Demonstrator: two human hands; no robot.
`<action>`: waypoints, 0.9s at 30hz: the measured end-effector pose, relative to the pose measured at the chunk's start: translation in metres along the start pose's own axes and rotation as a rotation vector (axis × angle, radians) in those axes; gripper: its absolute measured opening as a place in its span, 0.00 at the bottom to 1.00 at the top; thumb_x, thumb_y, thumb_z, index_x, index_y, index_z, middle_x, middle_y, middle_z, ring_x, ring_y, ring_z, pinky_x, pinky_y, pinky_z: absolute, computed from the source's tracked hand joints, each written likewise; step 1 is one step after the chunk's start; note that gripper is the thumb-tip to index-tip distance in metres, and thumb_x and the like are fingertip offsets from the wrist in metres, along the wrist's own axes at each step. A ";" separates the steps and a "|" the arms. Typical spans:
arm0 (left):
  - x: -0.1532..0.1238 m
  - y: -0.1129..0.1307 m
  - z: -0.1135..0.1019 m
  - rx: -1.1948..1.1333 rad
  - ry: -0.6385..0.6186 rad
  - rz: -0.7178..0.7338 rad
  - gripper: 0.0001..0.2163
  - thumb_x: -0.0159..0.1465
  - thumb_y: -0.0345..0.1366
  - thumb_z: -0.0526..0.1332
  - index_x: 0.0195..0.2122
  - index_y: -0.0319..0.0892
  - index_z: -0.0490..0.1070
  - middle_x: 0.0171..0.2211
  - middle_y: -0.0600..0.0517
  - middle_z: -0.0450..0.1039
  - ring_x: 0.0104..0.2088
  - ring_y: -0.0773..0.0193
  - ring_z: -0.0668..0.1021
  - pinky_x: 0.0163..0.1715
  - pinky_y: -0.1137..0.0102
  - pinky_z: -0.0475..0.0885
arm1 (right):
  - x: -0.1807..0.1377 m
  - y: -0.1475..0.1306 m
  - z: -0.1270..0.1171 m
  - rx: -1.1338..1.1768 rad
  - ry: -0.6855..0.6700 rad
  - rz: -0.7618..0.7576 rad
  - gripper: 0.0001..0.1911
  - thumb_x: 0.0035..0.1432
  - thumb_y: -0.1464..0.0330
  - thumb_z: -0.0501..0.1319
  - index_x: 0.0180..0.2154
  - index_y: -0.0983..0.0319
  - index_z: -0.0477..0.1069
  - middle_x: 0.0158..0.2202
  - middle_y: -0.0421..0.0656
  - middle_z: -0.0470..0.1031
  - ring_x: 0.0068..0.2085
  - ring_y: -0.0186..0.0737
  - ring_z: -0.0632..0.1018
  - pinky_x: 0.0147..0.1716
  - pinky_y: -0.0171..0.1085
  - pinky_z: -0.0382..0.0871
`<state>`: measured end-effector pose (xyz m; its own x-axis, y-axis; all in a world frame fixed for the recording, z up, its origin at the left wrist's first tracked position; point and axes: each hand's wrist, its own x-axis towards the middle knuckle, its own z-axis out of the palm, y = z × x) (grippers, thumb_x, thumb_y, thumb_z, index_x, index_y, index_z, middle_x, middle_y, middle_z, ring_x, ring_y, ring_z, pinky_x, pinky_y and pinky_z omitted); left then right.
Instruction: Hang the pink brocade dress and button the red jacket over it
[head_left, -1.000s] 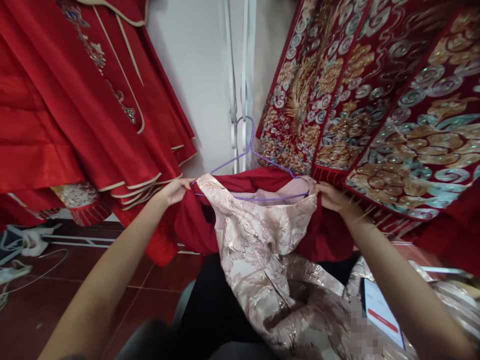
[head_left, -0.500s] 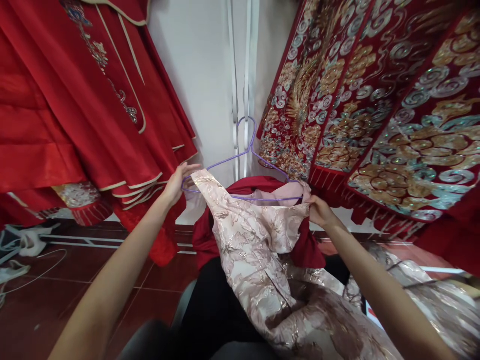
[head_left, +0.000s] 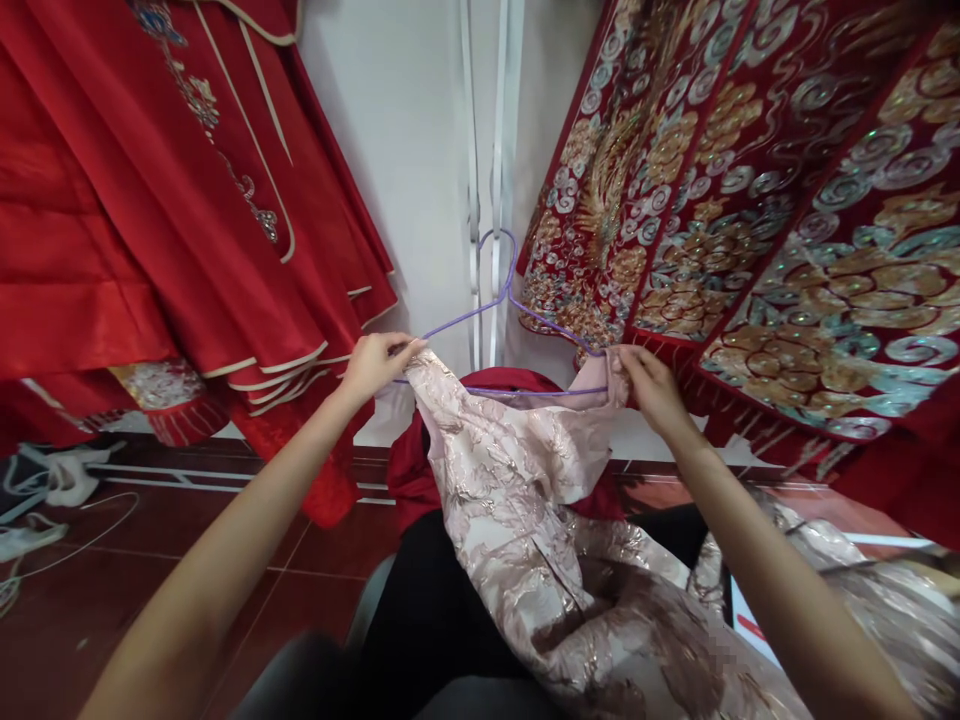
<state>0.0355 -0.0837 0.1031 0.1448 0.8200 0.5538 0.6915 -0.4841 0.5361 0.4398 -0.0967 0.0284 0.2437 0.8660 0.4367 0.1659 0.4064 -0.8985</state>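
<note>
A pale pink brocade dress point(head_left: 502, 480) with shiny floral relief hangs from a purple wire hanger point(head_left: 466, 316) and drapes down over my lap. My left hand point(head_left: 380, 362) pinches the dress's left shoulder strap at that end of the hanger. On the other side, my right hand point(head_left: 651, 378) grips the right shoulder strap, fingers closed on the fabric by the hanger's tip. The hanger's hook stands upright in front of white rack poles point(head_left: 486, 190). Behind the neckline lies dark red cloth point(head_left: 409, 465), partly hidden by the dress.
Long red garments point(head_left: 247, 230) with cream piping hang at the left. Red panels with gold and silver embroidery point(head_left: 750, 230) hang at the right. White shoes point(head_left: 71, 475) and a thin cord lie on the tiled floor point(head_left: 315, 560) beside a low white rack bar point(head_left: 187, 482).
My left hand has gone from spread fingers beside the strap to pinching it, and that strap shifted right. My right hand has risen slightly, lifting the right strap up along the hanger.
</note>
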 end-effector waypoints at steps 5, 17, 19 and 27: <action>-0.007 -0.019 -0.005 -0.160 0.037 -0.071 0.16 0.56 0.48 0.64 0.37 0.42 0.81 0.38 0.48 0.80 0.38 0.53 0.78 0.37 0.68 0.70 | 0.003 -0.001 -0.013 -0.037 -0.026 0.007 0.18 0.48 0.53 0.65 0.37 0.58 0.74 0.36 0.41 0.77 0.37 0.39 0.77 0.37 0.37 0.72; -0.080 -0.066 0.010 -0.339 0.039 -0.307 0.10 0.50 0.41 0.68 0.31 0.42 0.81 0.26 0.52 0.80 0.29 0.57 0.78 0.29 0.70 0.69 | -0.067 0.048 -0.002 0.344 0.217 0.393 0.17 0.40 0.59 0.70 0.34 0.58 0.73 0.37 0.42 0.79 0.40 0.46 0.79 0.36 0.40 0.76; -0.086 -0.062 0.022 -0.444 -0.011 -0.351 0.09 0.47 0.38 0.69 0.30 0.42 0.81 0.26 0.52 0.80 0.29 0.59 0.77 0.31 0.70 0.70 | -0.082 0.048 0.001 0.294 0.070 0.403 0.14 0.45 0.58 0.68 0.35 0.56 0.73 0.39 0.43 0.79 0.43 0.49 0.79 0.38 0.42 0.77; -0.068 -0.031 0.066 -1.143 -0.121 -0.516 0.16 0.53 0.40 0.68 0.41 0.39 0.77 0.42 0.44 0.78 0.44 0.56 0.77 0.46 0.66 0.69 | -0.095 0.031 0.016 0.187 -0.092 0.377 0.09 0.53 0.57 0.62 0.35 0.52 0.74 0.43 0.41 0.78 0.45 0.49 0.78 0.44 0.46 0.76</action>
<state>0.0508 -0.1043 0.0074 0.1468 0.9854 0.0866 -0.3105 -0.0373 0.9499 0.4067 -0.1619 -0.0417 0.1662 0.9830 0.0782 -0.0965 0.0951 -0.9908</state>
